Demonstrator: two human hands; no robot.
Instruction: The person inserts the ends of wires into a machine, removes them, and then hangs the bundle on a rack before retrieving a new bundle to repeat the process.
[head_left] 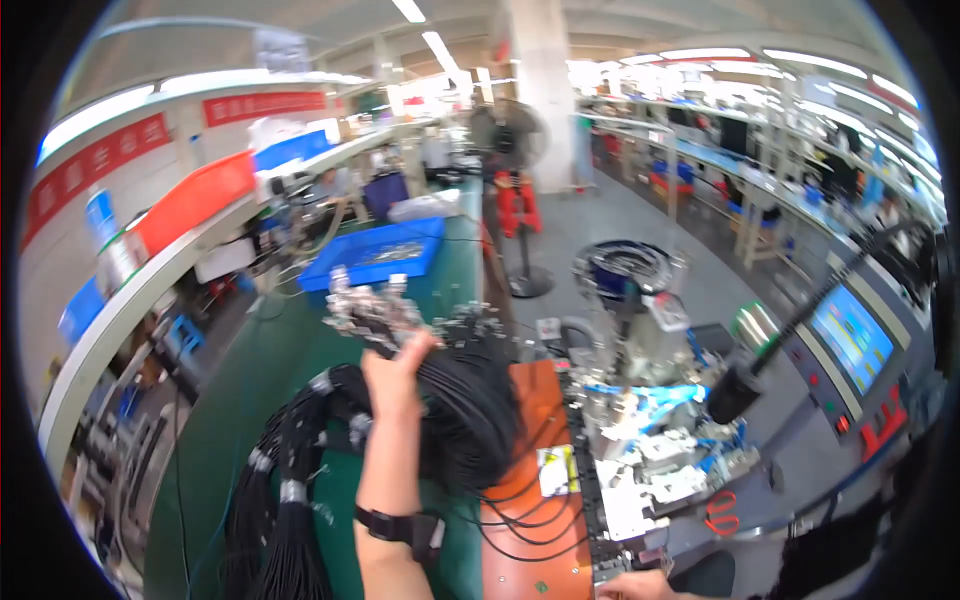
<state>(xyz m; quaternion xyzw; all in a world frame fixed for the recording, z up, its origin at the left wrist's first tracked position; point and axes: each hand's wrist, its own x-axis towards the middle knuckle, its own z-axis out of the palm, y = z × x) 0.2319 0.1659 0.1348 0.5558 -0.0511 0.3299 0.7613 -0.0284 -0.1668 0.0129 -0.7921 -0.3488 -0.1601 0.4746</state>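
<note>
Cable bundle (470, 410): gripped in left hand (393, 374), extended toward four o'clock.
Right hand (637, 586): farther off, cropped; grip cannot be told.

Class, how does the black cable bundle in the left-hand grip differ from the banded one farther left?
The left-hand grip closes on the held bundle; the banded bundle lies on the green table.
The held bundle shows clustered pale, shiny ends; the banded bundle shows silvery bands along it.
Both gather many black cables.
</note>
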